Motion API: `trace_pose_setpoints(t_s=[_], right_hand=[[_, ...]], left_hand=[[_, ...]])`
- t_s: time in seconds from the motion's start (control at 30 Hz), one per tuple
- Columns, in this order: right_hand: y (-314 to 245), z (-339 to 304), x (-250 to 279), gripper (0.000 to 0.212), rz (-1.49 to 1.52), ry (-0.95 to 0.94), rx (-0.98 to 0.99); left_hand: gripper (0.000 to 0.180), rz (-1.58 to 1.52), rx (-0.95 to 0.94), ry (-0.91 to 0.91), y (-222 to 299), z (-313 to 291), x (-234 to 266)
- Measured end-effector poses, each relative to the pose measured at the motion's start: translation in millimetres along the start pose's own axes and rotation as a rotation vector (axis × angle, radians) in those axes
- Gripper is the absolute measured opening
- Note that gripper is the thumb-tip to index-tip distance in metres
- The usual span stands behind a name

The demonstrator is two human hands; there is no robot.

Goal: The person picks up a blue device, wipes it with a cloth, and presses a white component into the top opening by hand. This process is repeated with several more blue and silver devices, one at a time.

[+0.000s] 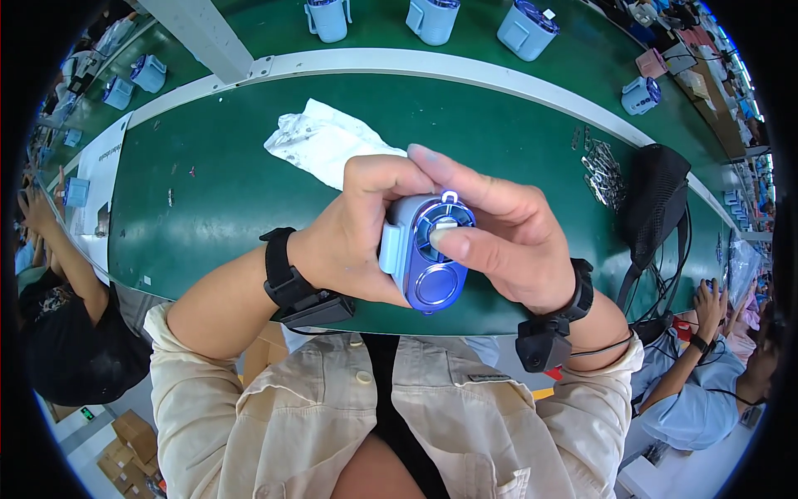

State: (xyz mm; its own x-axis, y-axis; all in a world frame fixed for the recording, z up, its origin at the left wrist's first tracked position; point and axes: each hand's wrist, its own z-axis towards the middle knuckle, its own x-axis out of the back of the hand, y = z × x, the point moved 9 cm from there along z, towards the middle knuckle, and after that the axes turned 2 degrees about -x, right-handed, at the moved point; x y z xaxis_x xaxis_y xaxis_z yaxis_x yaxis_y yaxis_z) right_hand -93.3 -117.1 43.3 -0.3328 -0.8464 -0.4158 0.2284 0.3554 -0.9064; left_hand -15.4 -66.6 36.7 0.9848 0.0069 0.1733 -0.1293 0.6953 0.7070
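A light-blue plastic device with a shiny purple-blue face (435, 284) is held above the table, centre. It has a round spoked opening, a ring below that, and a small clear loop at the top. My left hand (356, 220) wraps round its left side and back, fingers closed. From the right, my right hand (515, 229) grips it, the thumb pressing at the spoked opening beside a small white piece (443, 229). The right fingers curl behind the device's top, partly hidden. Just beyond my hands lies a crumpled white cloth or paper (322, 140) with dark specks.
Green table (216, 183) underneath. To the right lie a pile of small metal pieces (605, 175) and a black mesh pouch (657, 195) with cables. Beyond a white rail (399, 62) stand several similar blue devices (529, 32). People sit at both sides.
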Motion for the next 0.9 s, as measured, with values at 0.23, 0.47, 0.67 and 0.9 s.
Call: trace_pose_setpoints(t_s=[0.23,0.47,0.67,0.9], right_hand=[[1.3,-4.1,-0.1,0.054,-0.081,-0.001,-0.011],[1.4,3.7,4.2,0.051,-0.005,-0.013,-0.016],[-0.2,3.7,2.4,0.053,0.044,-0.006,-0.017],[1.4,2.6,1.4,0.051,-0.17,0.015,0.107]], left_hand=[[0.087,0.074,0.007,-0.024,0.7,-0.5,-3.8],[0.091,0.091,0.007,0.022,-0.2,1.1,4.4],[0.094,0.082,-0.022,0.017,0.8,-0.2,5.3],[0.095,0.104,0.012,-0.004,-3.3,0.2,3.7]])
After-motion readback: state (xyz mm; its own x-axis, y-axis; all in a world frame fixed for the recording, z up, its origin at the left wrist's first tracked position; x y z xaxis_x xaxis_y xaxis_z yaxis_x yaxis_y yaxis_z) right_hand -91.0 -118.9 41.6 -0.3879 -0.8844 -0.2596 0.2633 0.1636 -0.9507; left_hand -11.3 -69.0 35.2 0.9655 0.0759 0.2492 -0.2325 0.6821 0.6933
